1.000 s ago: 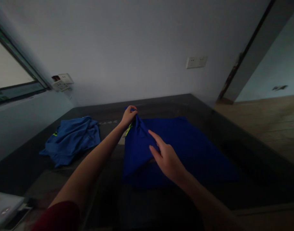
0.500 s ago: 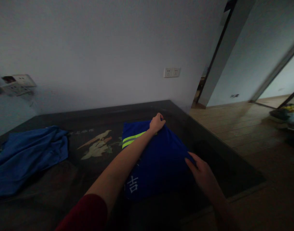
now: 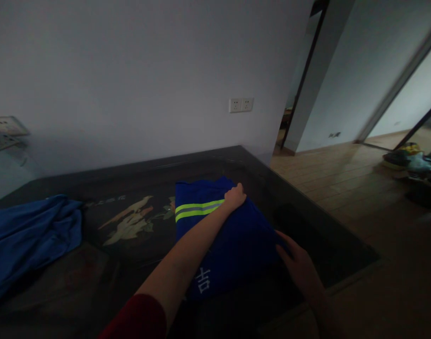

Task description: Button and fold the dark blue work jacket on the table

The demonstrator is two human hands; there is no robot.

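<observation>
A bright blue work garment (image 3: 236,245) lies folded on the dark table, with a yellow-green and grey reflective stripe (image 3: 197,208) near its far side and white lettering by its near left corner. Across it reaches my left arm in a dark red sleeve. My left hand (image 3: 236,195) is closed on the garment's far right edge, the fingertips partly hidden. Lower along that same right side, my right hand (image 3: 296,260) pinches the edge between thumb and fingers. Shadow darkens the part nearest me.
Another blue garment (image 3: 31,235) lies crumpled at the table's left. A bird-and-flower picture (image 3: 130,221) decorates the dark tabletop (image 3: 158,176). Wall sockets (image 3: 241,105) sit above the far edge. Wooden floor (image 3: 317,174) lies to the right, with a pile of items (image 3: 413,160) farther off.
My left hand has come slightly nearer along the right edge, and the garment's far part lies more spread, showing more stripe. My right hand keeps its pinch. The view has swung a little right.
</observation>
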